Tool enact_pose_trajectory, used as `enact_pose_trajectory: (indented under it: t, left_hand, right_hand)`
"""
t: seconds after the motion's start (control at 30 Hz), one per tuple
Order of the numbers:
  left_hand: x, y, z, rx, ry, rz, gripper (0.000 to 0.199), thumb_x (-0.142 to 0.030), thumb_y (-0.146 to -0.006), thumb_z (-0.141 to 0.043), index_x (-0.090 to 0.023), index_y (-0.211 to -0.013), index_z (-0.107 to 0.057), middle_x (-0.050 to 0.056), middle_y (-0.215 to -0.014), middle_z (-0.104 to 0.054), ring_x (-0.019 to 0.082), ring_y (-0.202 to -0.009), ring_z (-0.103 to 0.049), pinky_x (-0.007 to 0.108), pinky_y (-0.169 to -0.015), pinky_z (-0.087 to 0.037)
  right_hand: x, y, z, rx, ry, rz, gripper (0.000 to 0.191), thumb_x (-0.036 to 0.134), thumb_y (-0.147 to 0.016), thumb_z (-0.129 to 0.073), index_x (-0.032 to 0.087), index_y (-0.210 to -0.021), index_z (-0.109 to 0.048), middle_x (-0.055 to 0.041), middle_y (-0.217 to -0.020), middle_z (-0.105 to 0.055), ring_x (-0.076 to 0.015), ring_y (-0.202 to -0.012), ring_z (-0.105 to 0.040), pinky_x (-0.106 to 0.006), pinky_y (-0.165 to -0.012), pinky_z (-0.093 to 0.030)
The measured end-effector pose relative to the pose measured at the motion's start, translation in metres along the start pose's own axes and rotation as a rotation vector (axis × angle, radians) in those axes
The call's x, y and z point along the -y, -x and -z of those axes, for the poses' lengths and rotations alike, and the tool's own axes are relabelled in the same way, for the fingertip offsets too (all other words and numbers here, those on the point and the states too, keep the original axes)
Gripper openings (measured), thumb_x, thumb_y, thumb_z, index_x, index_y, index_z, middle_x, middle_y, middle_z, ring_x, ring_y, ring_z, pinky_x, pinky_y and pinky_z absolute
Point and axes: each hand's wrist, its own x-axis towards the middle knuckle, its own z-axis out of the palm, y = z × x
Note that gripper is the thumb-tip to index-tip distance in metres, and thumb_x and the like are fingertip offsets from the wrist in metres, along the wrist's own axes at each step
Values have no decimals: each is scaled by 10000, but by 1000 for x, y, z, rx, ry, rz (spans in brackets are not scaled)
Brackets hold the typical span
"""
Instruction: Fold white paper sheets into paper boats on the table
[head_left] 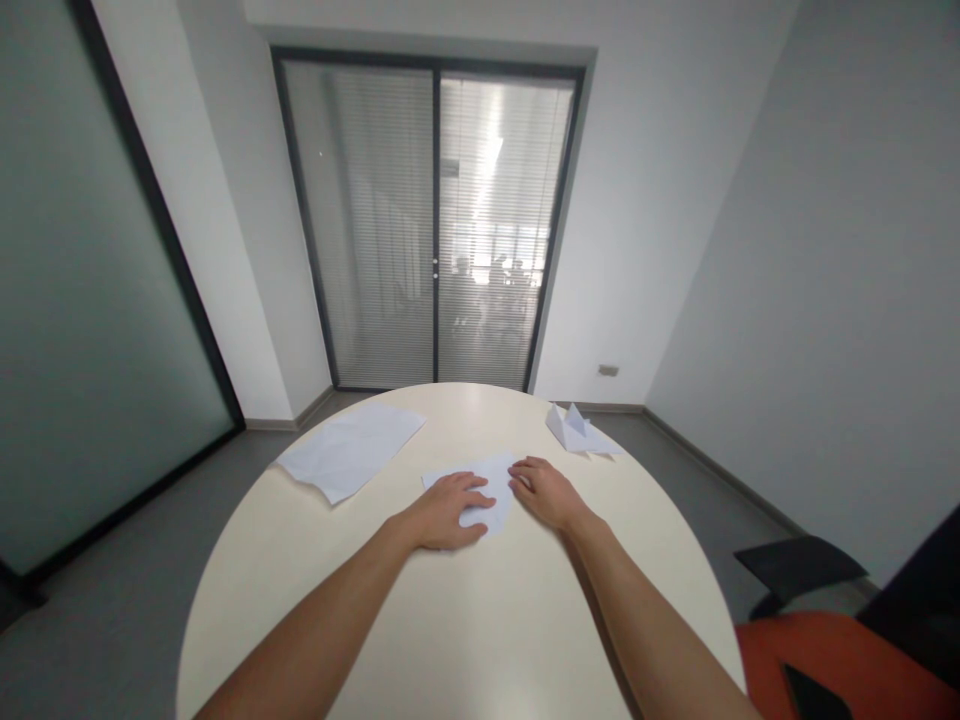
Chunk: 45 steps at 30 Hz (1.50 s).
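A sheet of white paper (498,500) lies on the round table in front of me, partly hidden under my hands. My left hand (454,510) rests flat on its left part with the fingers spread. At the paper's right edge is my right hand (546,490), its fingertips touching the edge and its fingers slightly bent. Whether the right fingers pinch the paper cannot be made out.
The round cream table (480,630) fills the middle. A larger creased white sheet (352,450) lies at its far left, and folded white paper pieces (577,430) stand at the far right. An orange chair (825,660) with black armrests is close by on the right.
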Motion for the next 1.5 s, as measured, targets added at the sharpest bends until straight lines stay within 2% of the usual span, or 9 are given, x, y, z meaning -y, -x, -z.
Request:
enact_pose_trajectory:
  t: [0.13,0.27,0.37,0.43,0.53,0.77,1.0,1.27,1.5]
  left_hand:
    - [-2,0,0,-8,13,-38,470,-382,-821,-672,-259,-1274,-649,92,-1451,-517,296,-1349,-450,465,-1144,-335]
    - [-7,-1,1,5,43,-90,443,-353,-828,-666,-255,-1260,-659,89,-1460,-512,288,-1355,-450,446,-1147,-339]
    - [-11,-2,2,10,63,-128,403,-335,-852,-640,-247,-1244,-671,92,-1464,-509,282,-1353,-458,441,-1155,-332]
    - [-13,-3,1,6,70,-140,395,-322,-857,-634,-239,-1241,-673,97,-1466,-508,279,-1354,-458,440,-1163,-321]
    - [-13,-3,0,7,78,-129,409,-312,-846,-641,-236,-1248,-666,92,-1468,-507,284,-1366,-444,444,-1167,-315]
    - [-10,-3,-4,-7,54,-86,406,-327,-864,-617,-253,-1261,-651,63,-1453,-527,275,-1366,-446,441,-1162,-329]
    - [-6,-4,-7,-46,2,-12,378,-342,-906,-567,-269,-1268,-646,47,-1448,-535,266,-1365,-449,452,-1156,-341]
    - [0,-7,-10,-99,-76,94,376,-342,-936,-515,-249,-1274,-651,56,-1426,-558,268,-1338,-478,447,-1144,-361]
    - [4,-9,-15,-137,-79,147,379,-267,-962,-432,-257,-1264,-660,44,-1417,-569,246,-1330,-487,441,-1152,-346]
  right_hand:
    - [-4,0,-3,-30,44,-3,309,319,-956,-497,179,-1113,-723,-118,-1149,-708,-249,-1116,-606,-415,-1052,-426]
    - [3,-3,-5,-18,7,145,317,268,-975,-454,201,-1155,-705,-95,-1162,-713,-211,-1134,-619,-450,-1153,-326]
    - [10,-7,-8,15,-47,234,336,242,-984,-422,219,-1184,-692,-69,-1186,-709,-184,-1162,-611,-438,-1168,-318]
    - [11,-8,-9,22,-53,241,339,243,-981,-424,213,-1196,-685,-73,-1206,-703,-187,-1179,-604,-443,-1166,-324]
    - [5,-7,-8,21,-28,191,336,254,-976,-433,203,-1186,-689,-83,-1207,-705,-197,-1183,-606,-459,-1165,-323]
    - [-14,-1,0,-12,69,-34,321,301,-971,-452,187,-1068,-736,-109,-1179,-712,-244,-1159,-612,-450,-1141,-348]
    - [-11,1,-2,-20,97,-95,272,290,-959,-473,190,-1014,-720,-128,-1183,-697,-274,-1190,-582,-472,-1130,-342]
    - [6,-2,-1,61,69,124,319,285,-968,-462,148,-1166,-672,-151,-1223,-682,-244,-1301,-516,-497,-1179,-261]
    - [16,-2,0,112,-5,222,505,473,-904,-583,147,-1286,-636,-173,-1340,-614,-279,-1306,-520,-474,-1163,-316]
